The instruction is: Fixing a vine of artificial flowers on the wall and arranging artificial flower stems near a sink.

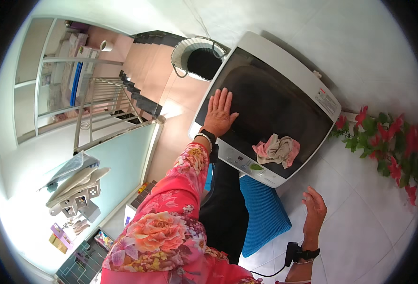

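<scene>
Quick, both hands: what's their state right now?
Left hand: open, flat on the washing machine lid, holding nothing.
Right hand: open, loosely curled, nothing seen in it.

cloth (279,150) on washer (275,99) | basket (181,53) left of washer | flowers (394,127) right | cushion (262,215) before washer

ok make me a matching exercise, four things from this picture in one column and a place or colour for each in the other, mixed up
1. left hand
2. right hand
3. crumpled cloth
4. cushion

A. pink and beige
B. raised clear of the washing machine
C. plain blue
D. palm down on the dark lid

Pairs: 1-D, 2-B, 3-A, 4-C
</scene>
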`<action>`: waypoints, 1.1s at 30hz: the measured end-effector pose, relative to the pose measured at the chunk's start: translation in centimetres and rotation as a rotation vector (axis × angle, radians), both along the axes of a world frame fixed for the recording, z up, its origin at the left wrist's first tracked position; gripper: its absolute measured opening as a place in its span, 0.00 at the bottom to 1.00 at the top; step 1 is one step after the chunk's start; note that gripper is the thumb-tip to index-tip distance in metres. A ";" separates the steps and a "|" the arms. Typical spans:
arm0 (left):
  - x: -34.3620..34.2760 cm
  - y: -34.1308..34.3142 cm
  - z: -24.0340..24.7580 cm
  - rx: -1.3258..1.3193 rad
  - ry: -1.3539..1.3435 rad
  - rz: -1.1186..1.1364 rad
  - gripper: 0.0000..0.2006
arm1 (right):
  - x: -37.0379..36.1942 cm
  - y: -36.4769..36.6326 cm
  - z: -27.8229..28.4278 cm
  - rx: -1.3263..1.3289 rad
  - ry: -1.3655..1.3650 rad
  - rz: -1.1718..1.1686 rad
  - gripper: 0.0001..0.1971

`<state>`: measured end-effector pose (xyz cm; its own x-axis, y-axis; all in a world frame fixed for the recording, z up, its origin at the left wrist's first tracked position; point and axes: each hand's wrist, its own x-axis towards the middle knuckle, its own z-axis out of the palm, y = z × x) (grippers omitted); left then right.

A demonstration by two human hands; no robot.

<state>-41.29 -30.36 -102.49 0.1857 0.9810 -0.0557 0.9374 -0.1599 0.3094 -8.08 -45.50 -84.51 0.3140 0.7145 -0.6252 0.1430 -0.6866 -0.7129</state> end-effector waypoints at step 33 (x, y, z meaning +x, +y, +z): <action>7.6 -1.9 -8.9 0.139 0.172 -0.142 0.37 | 8.8 -6.1 -11.0 0.136 0.232 -0.228 0.16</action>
